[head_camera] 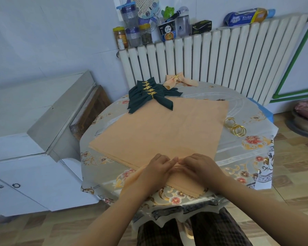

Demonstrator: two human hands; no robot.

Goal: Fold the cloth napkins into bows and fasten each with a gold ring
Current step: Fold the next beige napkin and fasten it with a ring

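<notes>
From the head view, a stack of peach cloth napkins (pixel 160 128) lies flat on the counter (pixel 247 157), turned so one corner points at the person and the opposite edge runs near the far side. The cloth is plain, matte and smooth over most of its spread, with a zigzag-cut edge visible at the near corner, where several layers show. The near corner of the top napkin is gathered into small pleats between the two hands. The left hand (pixel 154 172) rests on the cloth with its fingers (pixel 171 159) curled forward, tips pinching the gathered fold. The right hand (pixel 201 167) meets it from the other side, fingers bent and close together, also pinching the same ridge of fabric; the fingertips of both hands nearly touch.

At the far side of the counter a pile of dark green bows (pixel 149 95) overlaps the far corner of the peach stack, each one cinched at the middle by a gold leaf-patterned ring. Just behind them sits one finished peach bow (pixel 178 79) with a gold ring. To the right of the stack, apart from it, lies a cluster of loose gold rings (pixel 236 127). The counter carries a grey floral cover. A white radiator (pixel 220 59) stands behind it.
</notes>
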